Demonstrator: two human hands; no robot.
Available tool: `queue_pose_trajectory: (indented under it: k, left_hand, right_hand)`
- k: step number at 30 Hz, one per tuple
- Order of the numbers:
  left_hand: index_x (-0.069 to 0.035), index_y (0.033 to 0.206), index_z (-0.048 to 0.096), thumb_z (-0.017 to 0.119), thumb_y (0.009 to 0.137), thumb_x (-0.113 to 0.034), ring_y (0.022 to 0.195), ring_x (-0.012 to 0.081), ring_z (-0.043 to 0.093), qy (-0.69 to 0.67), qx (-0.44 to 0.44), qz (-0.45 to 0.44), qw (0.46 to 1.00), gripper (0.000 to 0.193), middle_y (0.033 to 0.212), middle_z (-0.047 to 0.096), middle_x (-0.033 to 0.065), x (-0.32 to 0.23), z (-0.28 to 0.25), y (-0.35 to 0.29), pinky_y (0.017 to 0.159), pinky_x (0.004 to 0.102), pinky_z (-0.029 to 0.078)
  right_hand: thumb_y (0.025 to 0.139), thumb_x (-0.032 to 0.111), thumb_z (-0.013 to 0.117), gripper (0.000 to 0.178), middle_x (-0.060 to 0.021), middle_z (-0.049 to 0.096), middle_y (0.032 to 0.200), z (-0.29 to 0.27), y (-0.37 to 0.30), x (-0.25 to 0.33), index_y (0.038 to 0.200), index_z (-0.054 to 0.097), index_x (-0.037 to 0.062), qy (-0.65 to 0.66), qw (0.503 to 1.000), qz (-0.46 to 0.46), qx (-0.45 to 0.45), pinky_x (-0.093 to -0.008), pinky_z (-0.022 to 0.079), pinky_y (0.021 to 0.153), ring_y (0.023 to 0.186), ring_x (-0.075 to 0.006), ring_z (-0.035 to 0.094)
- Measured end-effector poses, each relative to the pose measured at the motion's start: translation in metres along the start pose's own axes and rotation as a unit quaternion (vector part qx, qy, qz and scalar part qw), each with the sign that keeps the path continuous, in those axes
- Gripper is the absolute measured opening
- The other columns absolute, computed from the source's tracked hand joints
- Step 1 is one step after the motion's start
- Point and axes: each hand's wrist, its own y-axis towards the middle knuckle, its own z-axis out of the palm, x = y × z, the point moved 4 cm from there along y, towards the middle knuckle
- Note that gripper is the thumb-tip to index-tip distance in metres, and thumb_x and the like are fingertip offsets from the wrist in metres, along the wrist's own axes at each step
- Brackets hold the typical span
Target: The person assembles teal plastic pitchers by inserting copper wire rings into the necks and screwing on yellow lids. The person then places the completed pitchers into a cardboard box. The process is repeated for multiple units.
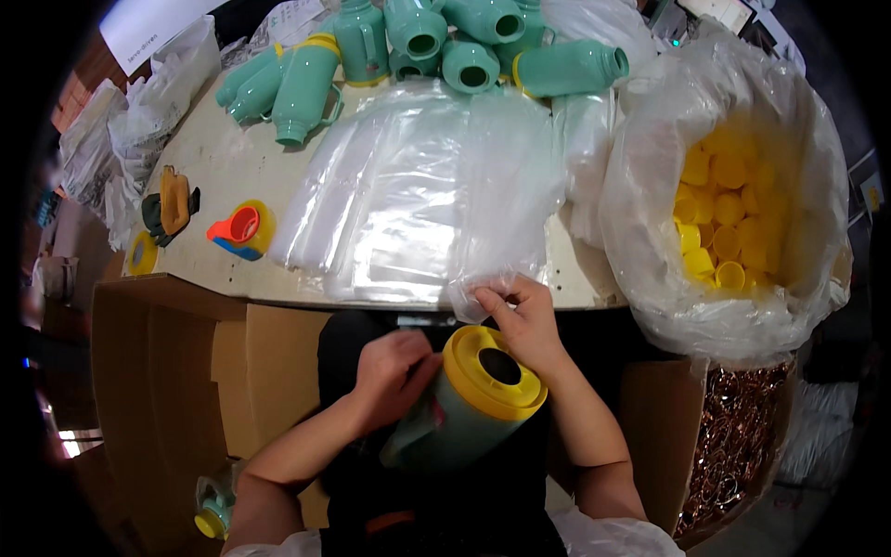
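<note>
My right hand (524, 320) pinches the near edge of a clear plastic bag (478, 295) between thumb and fingers. That bag lies at the front of a stack of flat clear bags (408, 200) on the table. In my lap a green thermos flask (445, 432) leans with its yellow base (473, 376) facing up, a dark round opening in its middle. The heel of my right hand is close to the yellow rim. On the flask's other side, my left hand (394, 367) has its fingers curled, blurred by motion; whether it touches the flask is unclear.
Several green flasks (306, 88) lie and stand at the back. A lined sack (640, 269) of yellow cups is at right, above a carton (664, 427) of copper-coloured metal pieces. A tape dispenser (243, 232) and gloves (174, 204) lie left; below is an open carton (167, 371).
</note>
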Motion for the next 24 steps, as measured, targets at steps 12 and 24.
queue_pose_trajectory:
  k: [12, 24]
  left_hand:
    - [0.003, 0.117, 0.055, 0.071, 0.087, 0.000, 0.090, 0.0163, 0.069, -0.542, -0.060, -0.206, 0.812, 0.034, 0.093, 0.069, 0.0101, 0.016, 0.031, 0.077, 0.084, 0.0278, 0.055]
    - [-0.010, 0.108, 0.051, 0.066, 0.087, 0.006, 0.069, 0.0085, 0.046, -0.674, 0.044, -0.153, 0.722, 0.030, 0.076, 0.044, -0.0057, 0.026, 0.006, 0.039, 0.065, 0.0246, 0.042]
  right_hand:
    - [0.075, 0.002, 0.084, 0.034, 0.0019, 0.048, 0.064, -0.010, -0.020, 0.001, 0.063, 0.052, 0.0014, 0.018, 0.998, -0.016, -0.051, -0.0256, 0.037, 0.055, 0.061, -0.0071, 0.044]
    - [0.096, 0.005, 0.060, 0.003, -0.0039, 0.064, 0.083, -0.089, -0.028, -0.094, 0.095, 0.058, 0.0061, 0.470, 0.787, 0.086, -0.390, -0.0279, 0.058, 0.070, 0.075, -0.0153, 0.065]
